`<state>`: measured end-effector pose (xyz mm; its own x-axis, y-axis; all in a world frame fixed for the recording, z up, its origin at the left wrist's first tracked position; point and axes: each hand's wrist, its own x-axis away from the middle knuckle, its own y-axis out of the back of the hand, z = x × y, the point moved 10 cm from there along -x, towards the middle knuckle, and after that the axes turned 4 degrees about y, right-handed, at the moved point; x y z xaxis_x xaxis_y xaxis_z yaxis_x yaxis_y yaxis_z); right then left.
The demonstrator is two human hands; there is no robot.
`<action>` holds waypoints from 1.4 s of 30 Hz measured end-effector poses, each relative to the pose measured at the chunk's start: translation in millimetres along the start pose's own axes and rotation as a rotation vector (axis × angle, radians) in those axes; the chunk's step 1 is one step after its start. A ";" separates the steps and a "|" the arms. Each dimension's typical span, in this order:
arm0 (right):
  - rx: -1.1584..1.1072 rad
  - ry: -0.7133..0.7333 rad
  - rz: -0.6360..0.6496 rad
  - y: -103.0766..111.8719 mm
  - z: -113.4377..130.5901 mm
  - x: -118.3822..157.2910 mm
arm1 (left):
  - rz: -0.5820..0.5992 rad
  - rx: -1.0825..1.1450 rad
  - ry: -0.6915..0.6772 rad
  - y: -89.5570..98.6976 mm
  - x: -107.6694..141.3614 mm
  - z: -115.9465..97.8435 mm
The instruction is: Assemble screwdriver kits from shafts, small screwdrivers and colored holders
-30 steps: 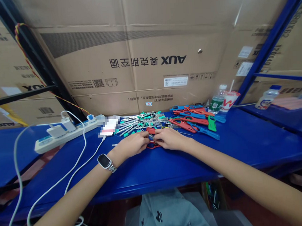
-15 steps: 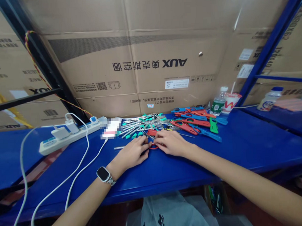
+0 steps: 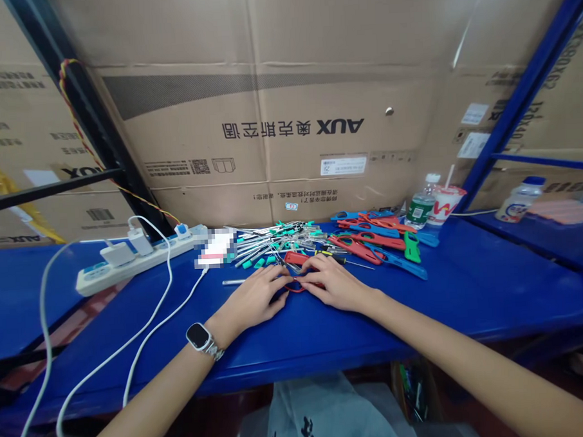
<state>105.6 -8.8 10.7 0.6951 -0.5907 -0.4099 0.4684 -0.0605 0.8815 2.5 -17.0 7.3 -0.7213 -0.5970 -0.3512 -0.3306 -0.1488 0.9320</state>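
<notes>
My left hand (image 3: pixel 262 296), with a watch (image 3: pixel 199 336) at its wrist, has its fingers curled in at one side of a thin red looped piece (image 3: pixel 294 289). From the other side my right hand (image 3: pixel 337 285) pinches it, thumb and fingers together. Most of that piece is covered by my fingers, so its exact kind is unclear. Just beyond the fingertips lies a red plastic casing (image 3: pixel 296 259). Behind both hands spreads a pile of thin metal tubes (image 3: pixel 258 242) with teal ends. A screwdriver (image 3: pixel 339 260) with a yellow-and-black handle lies past my right hand.
Red and blue plastic casings (image 3: pixel 394 259) and a green one (image 3: pixel 411 247) are heaped at right. Behind them stand a water bottle (image 3: pixel 423 203) and a paper cup (image 3: pixel 448 204). A power strip (image 3: pixel 143 260), white cables (image 3: pixel 169 301) and a blurred-out phone (image 3: pixel 215 247) occupy the left.
My right hand has shifted slightly to the right and its fingers have spread a little, showing more of the screwdriver handle. The red loop sits slightly lower. My left hand stays nearly in place.
</notes>
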 end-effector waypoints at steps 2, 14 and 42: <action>-0.013 -0.005 -0.002 0.0 -0.8 0.4 | 0.000 0.006 -0.004 0.2 0.1 -0.5; -0.035 -0.090 0.013 1.2 -5.9 -9.2 | 0.008 -0.008 0.030 1.4 -5.2 -3.4; 0.013 0.036 0.053 -5.4 -6.9 -28.1 | -0.031 0.132 0.078 2.1 -12.3 17.1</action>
<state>87.2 13.7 15.8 0.7382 -0.5640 -0.3702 0.4232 -0.0402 0.9051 0.3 3.6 12.0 -0.6617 -0.6541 -0.3664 -0.4327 -0.0659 0.8991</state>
